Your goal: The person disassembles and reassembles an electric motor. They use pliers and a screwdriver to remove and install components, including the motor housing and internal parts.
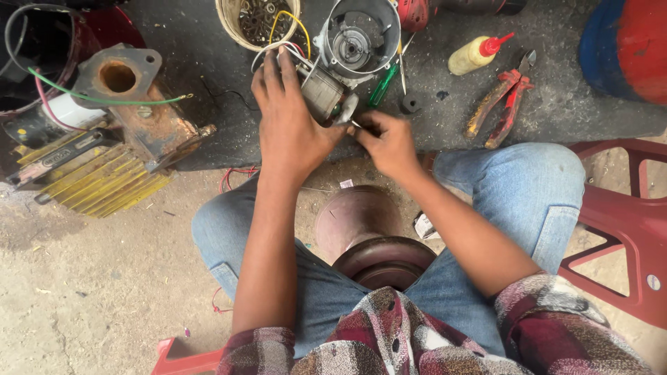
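Observation:
My left hand (288, 125) is wrapped over a small grey motor core (321, 96) with a shaft and holds it above a dark mat (431, 125). White, red and yellow wires (292, 31) run from the core. My right hand (390, 142) pinches a thin metal piece at the core's shaft end (347, 111); what the piece is cannot be told. Just behind the core stands a round grey motor housing (358, 35), open side up. A green-handled screwdriver (383, 83) lies beside the housing.
A tub of small metal parts (257, 21) stands at the back. Red pliers (501, 104) and a yellow squeeze bottle (476, 55) lie to the right. A rusty yellow-finned motor (111, 160) sits left. A dark red round part (368, 236) rests between my knees. A red plastic chair (625, 229) is right.

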A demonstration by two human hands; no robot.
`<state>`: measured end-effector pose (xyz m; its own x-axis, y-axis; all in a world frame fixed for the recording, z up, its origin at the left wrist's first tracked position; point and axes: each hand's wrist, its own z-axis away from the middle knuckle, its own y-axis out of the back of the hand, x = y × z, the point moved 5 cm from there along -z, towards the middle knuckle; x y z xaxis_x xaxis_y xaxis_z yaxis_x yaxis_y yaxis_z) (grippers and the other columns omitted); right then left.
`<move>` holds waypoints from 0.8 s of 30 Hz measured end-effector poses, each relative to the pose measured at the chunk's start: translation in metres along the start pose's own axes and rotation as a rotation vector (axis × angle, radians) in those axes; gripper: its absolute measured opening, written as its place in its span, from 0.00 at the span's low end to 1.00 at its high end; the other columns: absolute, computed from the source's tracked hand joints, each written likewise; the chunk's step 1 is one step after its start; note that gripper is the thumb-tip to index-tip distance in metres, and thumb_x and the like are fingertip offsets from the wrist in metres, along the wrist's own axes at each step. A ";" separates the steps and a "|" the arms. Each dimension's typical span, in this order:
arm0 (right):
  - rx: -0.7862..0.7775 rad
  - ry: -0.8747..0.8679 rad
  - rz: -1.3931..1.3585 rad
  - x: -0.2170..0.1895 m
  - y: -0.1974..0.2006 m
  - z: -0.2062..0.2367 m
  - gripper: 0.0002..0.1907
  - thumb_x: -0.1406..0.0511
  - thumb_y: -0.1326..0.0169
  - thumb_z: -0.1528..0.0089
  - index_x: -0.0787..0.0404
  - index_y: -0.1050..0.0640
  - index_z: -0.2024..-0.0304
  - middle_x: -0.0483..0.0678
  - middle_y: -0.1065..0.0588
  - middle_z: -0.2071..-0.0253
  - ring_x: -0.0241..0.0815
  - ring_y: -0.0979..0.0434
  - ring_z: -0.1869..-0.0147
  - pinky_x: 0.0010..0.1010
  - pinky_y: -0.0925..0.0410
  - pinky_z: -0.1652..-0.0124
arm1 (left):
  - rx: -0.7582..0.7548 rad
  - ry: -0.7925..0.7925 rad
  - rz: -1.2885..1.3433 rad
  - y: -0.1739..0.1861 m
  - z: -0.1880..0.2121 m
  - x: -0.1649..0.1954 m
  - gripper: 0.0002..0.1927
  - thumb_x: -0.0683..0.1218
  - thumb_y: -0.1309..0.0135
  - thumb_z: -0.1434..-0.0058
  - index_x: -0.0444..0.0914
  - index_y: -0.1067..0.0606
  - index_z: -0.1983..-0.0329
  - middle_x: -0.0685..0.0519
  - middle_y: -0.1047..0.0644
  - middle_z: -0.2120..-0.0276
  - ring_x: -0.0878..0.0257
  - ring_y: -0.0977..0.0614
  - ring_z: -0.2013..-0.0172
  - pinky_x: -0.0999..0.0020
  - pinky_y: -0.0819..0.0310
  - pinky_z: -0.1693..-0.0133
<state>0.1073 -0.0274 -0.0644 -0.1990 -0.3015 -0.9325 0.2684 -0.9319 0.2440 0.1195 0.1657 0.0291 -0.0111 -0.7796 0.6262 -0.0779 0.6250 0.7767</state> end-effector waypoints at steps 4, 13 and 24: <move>0.013 0.025 0.023 0.004 -0.006 0.000 0.10 0.71 0.43 0.37 0.68 0.18 0.54 0.50 0.19 0.65 0.31 0.24 0.66 0.23 0.32 0.67 | 0.001 -0.016 0.015 0.002 0.003 0.001 0.67 0.54 0.22 0.61 0.24 0.51 0.28 0.26 0.45 0.31 0.28 0.44 0.31 0.44 0.37 0.35; -0.003 0.029 -0.124 -0.038 0.033 -0.011 0.24 0.67 0.37 0.41 0.68 0.25 0.44 0.53 0.20 0.53 0.42 0.18 0.55 0.32 0.24 0.58 | -0.006 0.030 -0.009 0.008 0.009 0.001 0.59 0.53 0.23 0.64 0.23 0.42 0.35 0.26 0.43 0.33 0.30 0.43 0.33 0.45 0.37 0.37; 0.154 -0.376 -0.631 -0.051 0.011 -0.057 0.33 0.54 0.36 0.47 0.65 0.25 0.44 0.59 0.25 0.44 0.56 0.25 0.40 0.57 0.32 0.43 | 0.090 0.553 0.515 0.056 0.037 -0.042 0.48 0.57 0.28 0.62 0.27 0.31 0.42 0.40 0.21 0.50 0.51 0.17 0.50 0.60 0.25 0.46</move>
<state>0.1741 -0.0108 -0.0291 -0.5876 0.2766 -0.7604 -0.1327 -0.9600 -0.2466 0.0788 0.2326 0.0437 0.4314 -0.2421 0.8691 -0.2790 0.8803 0.3838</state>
